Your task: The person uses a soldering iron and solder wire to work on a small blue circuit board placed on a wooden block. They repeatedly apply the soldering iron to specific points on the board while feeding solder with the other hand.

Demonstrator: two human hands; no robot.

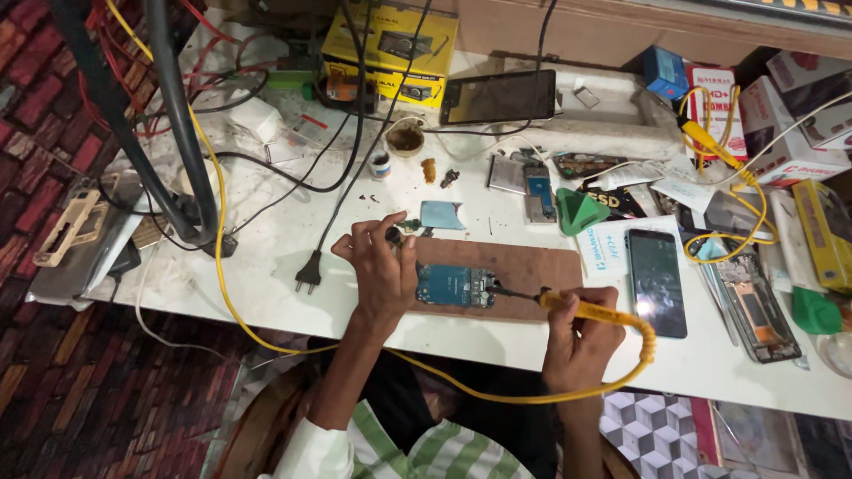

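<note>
blue circuit board (454, 286) sits on the brown mat (524, 266) at the front-middle of the white tabletop (266, 257). your left hand (383, 266) rests on the board's left end, fingers curled; something small and dark is at the fingertips, can't tell what. your right hand (581, 333) has its grip closed on the yellow soldering iron (577, 309), held pen-style, tip touching the board's right edge. the iron's yellow cable (497, 395) loops off the handle, down past the tabletop edge and back left. just right of the mat: dark phone (657, 282) lying flat, screen up. behind the mat: green wedge-shaped tool (579, 209), a small blue sheet (441, 215), opened phone parts (524, 182). left of your left hand: loose black plug (308, 273). back of tabletop: tablet (499, 96) leaning, yellow box (390, 49). far right: stripped phone frame (754, 302) and stacked boxes (799, 115).
</note>
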